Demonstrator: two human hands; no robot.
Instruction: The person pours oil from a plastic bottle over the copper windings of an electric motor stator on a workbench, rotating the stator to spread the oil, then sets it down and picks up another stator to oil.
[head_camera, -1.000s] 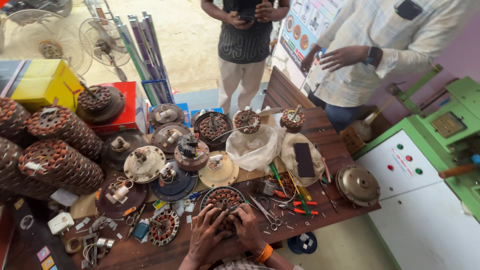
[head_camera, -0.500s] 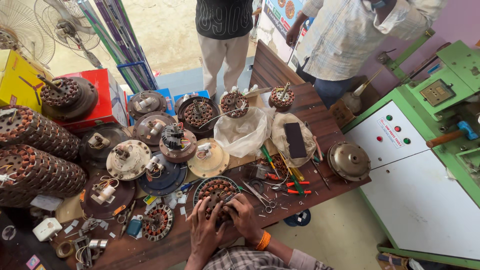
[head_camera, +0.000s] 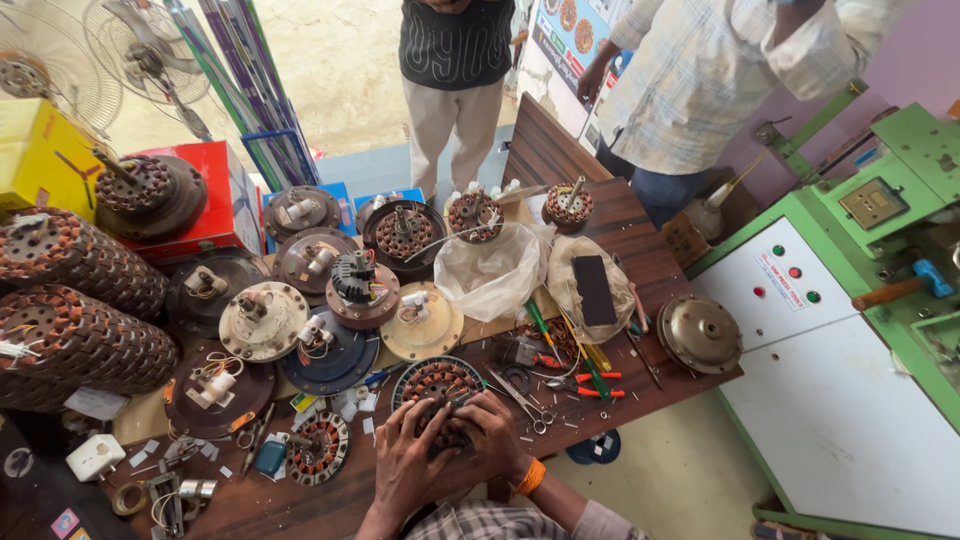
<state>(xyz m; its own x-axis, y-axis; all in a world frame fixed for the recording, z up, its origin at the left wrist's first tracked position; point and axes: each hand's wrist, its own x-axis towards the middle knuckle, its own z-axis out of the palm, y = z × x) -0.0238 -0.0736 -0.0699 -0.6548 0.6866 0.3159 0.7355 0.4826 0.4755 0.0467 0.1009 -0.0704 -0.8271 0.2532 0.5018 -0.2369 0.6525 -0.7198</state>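
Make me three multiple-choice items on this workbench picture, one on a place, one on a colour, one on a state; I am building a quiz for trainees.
1. Where does the black phone lie?
A. on a pale cloth bag on the table
B. on the green machine
C. on the yellow box

2. What colour is the band on the person's right wrist?
A. blue
B. orange
C. white

3. How do the person's hands stand to the round wound stator?
A. both rest flat on the bare table
B. only the left touches it
C. both are on it, fingers curled over its near side

Answers:
1. A: the phone rests on the pale bag beside the clear plastic bag.
2. B: an orange band shows at the wrist.
3. C: the left hand and the right hand both grip the stator.
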